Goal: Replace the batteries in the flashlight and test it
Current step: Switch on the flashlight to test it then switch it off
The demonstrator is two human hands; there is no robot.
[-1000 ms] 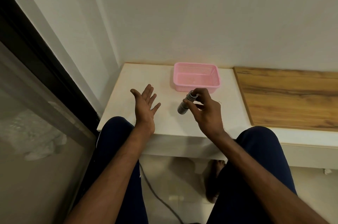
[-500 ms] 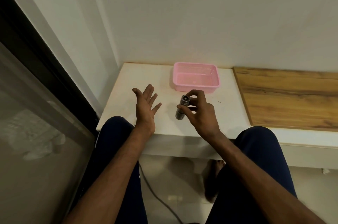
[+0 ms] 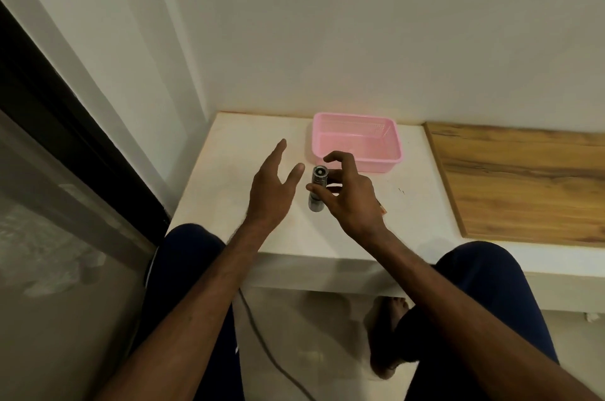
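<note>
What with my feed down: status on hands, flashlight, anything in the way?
Right hand gripping flashlight, roughly upright. Left hand open beside it, empty. Pink basket behind, nothing blocking.

wear: dark navy trousers [image 3: 484,286] | trim: white fleck [image 3: 236,349] on left leg (too small to read) | forearms [image 3: 203,295]: bare | foot [image 3: 386,335]: bare

The flashlight [image 3: 320,175] is finished in silver-grey; the basket [image 3: 379,163] is coloured pink, finely meshed; the tabletop [image 3: 226,171] is white; the board [image 3: 523,178] is patterned with brown wood grain; the trousers [image 3: 491,286] are navy.
</note>
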